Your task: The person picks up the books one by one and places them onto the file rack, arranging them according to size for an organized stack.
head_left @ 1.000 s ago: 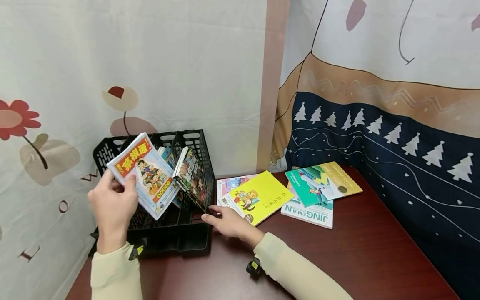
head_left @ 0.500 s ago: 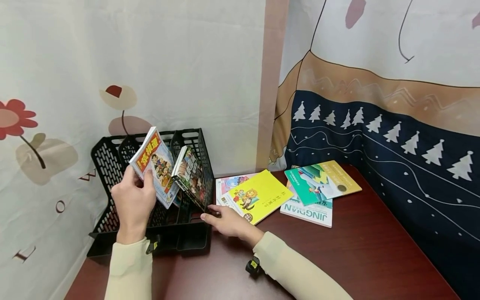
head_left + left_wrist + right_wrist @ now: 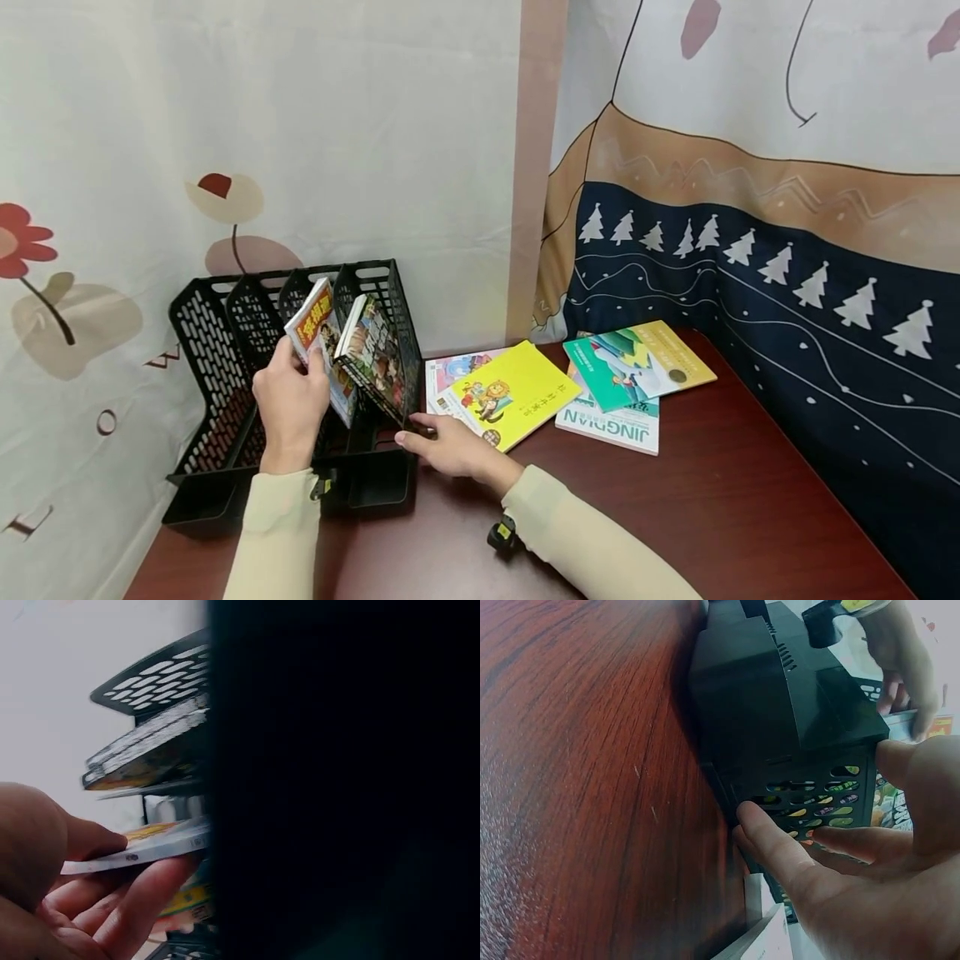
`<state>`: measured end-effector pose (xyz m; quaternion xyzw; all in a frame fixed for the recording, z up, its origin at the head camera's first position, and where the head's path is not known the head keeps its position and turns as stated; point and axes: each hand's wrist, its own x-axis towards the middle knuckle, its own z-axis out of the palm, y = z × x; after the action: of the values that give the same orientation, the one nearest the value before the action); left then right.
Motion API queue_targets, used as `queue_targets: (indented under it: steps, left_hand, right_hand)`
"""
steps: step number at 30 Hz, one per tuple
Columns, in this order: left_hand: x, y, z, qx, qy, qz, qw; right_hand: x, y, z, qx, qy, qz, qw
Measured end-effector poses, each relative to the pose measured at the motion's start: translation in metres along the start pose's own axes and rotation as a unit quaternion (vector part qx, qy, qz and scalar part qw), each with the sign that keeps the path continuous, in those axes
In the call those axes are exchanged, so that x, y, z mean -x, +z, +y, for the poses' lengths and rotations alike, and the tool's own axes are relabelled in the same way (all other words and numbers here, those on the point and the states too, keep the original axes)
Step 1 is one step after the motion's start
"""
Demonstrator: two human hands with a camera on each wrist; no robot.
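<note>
My left hand (image 3: 292,404) pinches a comic book (image 3: 309,323), thumb on its red and blue cover. In the left wrist view the book (image 3: 169,846) lies between thumb and fingers. Its lower part is down inside the black file rack (image 3: 378,487), in a compartment left of some dark-covered books (image 3: 382,354). Those books lean in the rightmost compartment. My right hand (image 3: 457,450) holds the rack's front right edge. In the right wrist view its fingers (image 3: 776,844) lie along the slotted side wall, with the thumb at the front corner.
Right of the rack, a yellow book (image 3: 517,392) overlaps a pink-and-white one (image 3: 461,367). Farther right, a green and gold book (image 3: 645,362) lies across a white book (image 3: 611,425). A patterned curtain (image 3: 390,167) hangs behind the brown table (image 3: 720,492).
My left hand has moved right and the comic book has turned more edge-on and gone down into the rack. My right hand has stayed at the rack's edge.
</note>
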<state>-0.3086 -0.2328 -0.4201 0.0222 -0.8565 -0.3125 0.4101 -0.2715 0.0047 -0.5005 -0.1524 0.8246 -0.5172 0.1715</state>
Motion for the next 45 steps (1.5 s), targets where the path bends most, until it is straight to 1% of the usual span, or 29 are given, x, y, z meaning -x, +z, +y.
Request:
queue_targets:
  steps: [3,6,8,12,15,17,21,23,24,26,28,31,34,35,36,38,41,43,45]
  left_hand:
    - [0.003,0.006,-0.004,-0.012,-0.018,-0.01,0.9997]
    - [0.007,0.014,-0.006,-0.019,-0.025,-0.024,0.9992]
    - [0.01,0.018,-0.006,-0.015,-0.032,-0.029,0.9989]
    - [0.014,0.022,-0.009,-0.018,-0.064,-0.04,0.997]
    - [0.016,0.024,-0.01,-0.027,-0.086,-0.066,0.9937]
    - [0.017,0.023,-0.008,-0.037,-0.092,-0.09,0.9909]
    - [0.016,0.013,-0.003,-0.066,-0.088,-0.144,0.9833]
    - [0.015,0.005,-0.001,-0.084,-0.082,-0.159,0.9803]
    - [0.014,0.001,0.001,-0.091,-0.081,-0.161,0.9794]
    - [0.011,-0.009,0.004,-0.099,-0.08,-0.152,0.9802]
    - [0.008,-0.019,0.009,-0.103,-0.078,-0.131,0.9828]
    - [0.006,-0.03,0.021,-0.093,-0.072,-0.069,0.9907]
    - [0.009,-0.033,0.039,-0.071,-0.051,-0.007,0.9961]
    - [0.01,-0.032,0.046,-0.061,-0.039,0.006,0.9974]
    - [0.012,-0.031,0.053,-0.05,-0.026,0.012,0.9983]
    - [0.015,-0.027,0.066,-0.03,0.006,0.009,0.9995]
    - [0.021,-0.021,0.085,0.0,0.052,-0.014,0.9986]
    - [0.025,-0.018,0.097,0.018,0.073,-0.029,0.9968]
    - [0.029,-0.013,0.109,0.035,0.081,-0.047,0.9949]
  right_hand:
    - [-0.001,0.001,-0.001,-0.002,-0.001,-0.002,1.0]
    - [-0.002,0.002,-0.001,0.0,0.0,-0.002,1.0]
    - [-0.002,0.002,0.0,-0.001,-0.001,-0.002,1.0]
    - [-0.003,0.002,0.002,-0.008,-0.003,-0.007,0.9999]
    - [-0.002,0.002,0.004,-0.022,-0.001,-0.011,0.9997]
    - [0.0,0.003,0.005,-0.027,0.001,-0.011,0.9996]
    - [0.005,0.004,0.004,-0.035,0.004,-0.01,0.9993]
    - [0.008,0.005,0.004,-0.038,0.003,-0.008,0.9993]
    - [0.009,0.005,0.004,-0.039,0.004,-0.009,0.9992]
    - [0.012,0.004,0.002,-0.033,-0.001,-0.012,0.9994]
    - [0.015,0.001,0.001,-0.035,-0.001,-0.02,0.9992]
    - [0.021,-0.01,-0.001,-0.07,0.001,-0.039,0.9968]
    - [0.027,-0.026,-0.002,-0.111,0.004,-0.055,0.9923]
    - [0.028,-0.032,-0.002,-0.118,0.004,-0.057,0.9914]
    - [0.03,-0.039,-0.002,-0.115,0.002,-0.057,0.9917]
    - [0.033,-0.052,-0.001,-0.108,-0.004,-0.057,0.9925]
    - [0.039,-0.071,0.001,-0.09,-0.001,-0.047,0.9948]
    - [0.043,-0.083,0.004,-0.078,0.004,-0.036,0.9963]
    - [0.048,-0.097,0.006,-0.068,0.015,-0.022,0.9973]
